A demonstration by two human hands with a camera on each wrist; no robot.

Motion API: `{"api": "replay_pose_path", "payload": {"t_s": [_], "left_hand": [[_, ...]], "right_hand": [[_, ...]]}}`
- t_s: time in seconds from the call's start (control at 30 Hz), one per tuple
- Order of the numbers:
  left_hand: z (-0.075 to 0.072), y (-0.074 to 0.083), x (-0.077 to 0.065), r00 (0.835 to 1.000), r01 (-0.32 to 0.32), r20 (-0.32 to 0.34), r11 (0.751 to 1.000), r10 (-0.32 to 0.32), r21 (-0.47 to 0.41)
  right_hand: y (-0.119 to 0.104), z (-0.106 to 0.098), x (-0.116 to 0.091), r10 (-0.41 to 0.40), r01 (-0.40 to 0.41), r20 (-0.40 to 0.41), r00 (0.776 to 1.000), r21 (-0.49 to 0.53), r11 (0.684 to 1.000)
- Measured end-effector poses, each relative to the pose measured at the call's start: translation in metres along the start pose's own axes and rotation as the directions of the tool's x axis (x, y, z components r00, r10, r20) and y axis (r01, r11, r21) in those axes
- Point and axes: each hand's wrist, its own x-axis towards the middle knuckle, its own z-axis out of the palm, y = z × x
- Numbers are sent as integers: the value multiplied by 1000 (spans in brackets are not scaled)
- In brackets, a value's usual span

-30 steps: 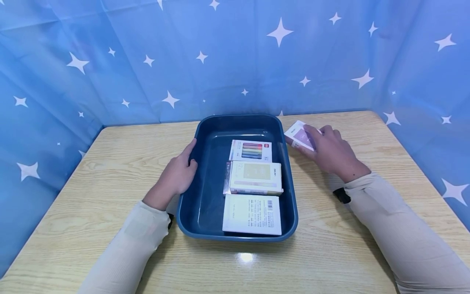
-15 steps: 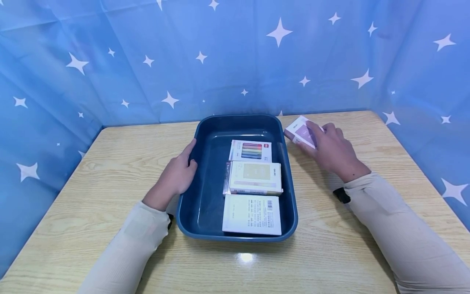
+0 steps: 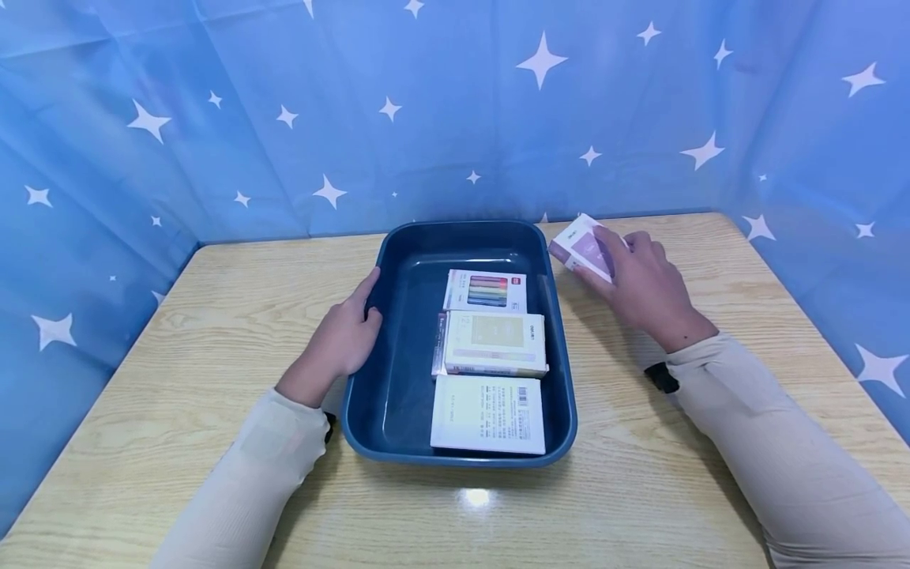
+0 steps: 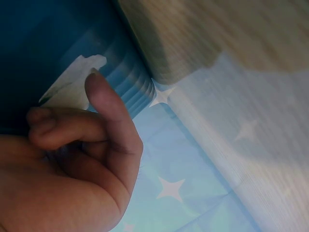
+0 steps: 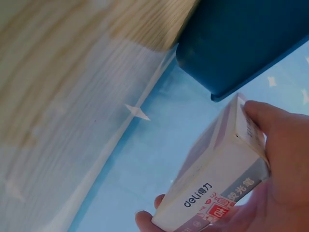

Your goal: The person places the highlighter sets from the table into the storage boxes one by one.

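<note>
In the head view, my left hand (image 3: 340, 336) holds the left side of a dark blue plastic bin (image 3: 398, 457), its thumb over the rim. The left wrist view shows bent fingers against the bin's outer wall (image 4: 118, 58), beside a torn white label (image 4: 75, 87). Right of the bin, my right hand (image 3: 650, 288) grips a white and purple box of highlighters (image 3: 588, 243), tilted. In the right wrist view, thumb and fingers clasp this highlighter box (image 5: 212, 179) by its sides, close to the bin's outer wall (image 5: 241, 48).
Along the bin's right side lie a box with coloured pens in its window (image 3: 486, 292), a cream and white box (image 3: 496, 342) over a purple-edged box (image 3: 439, 348), and a white box printed side up (image 3: 487, 415). The wooden table (image 3: 178, 371) meets a blue star-patterned curtain (image 3: 426, 158).
The highlighter box in my right hand has tipped, its far end rising and shifting slightly away from me. My left hand and the bin have stayed in place.
</note>
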Motion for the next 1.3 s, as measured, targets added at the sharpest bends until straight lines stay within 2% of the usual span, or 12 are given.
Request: {"api": "replay_pose_path", "payload": {"t_s": [0.43, 1.3], "left_hand": [[-1, 0, -1, 1000, 0, -1, 1000, 0, 4], [0, -1, -1, 1000, -8, -3, 1000, 8, -13]], "right_hand": [[-5, 1, 2, -65, 66, -31, 997, 38, 997], [-7, 1, -1, -104, 106, -32, 994, 71, 992]]}}
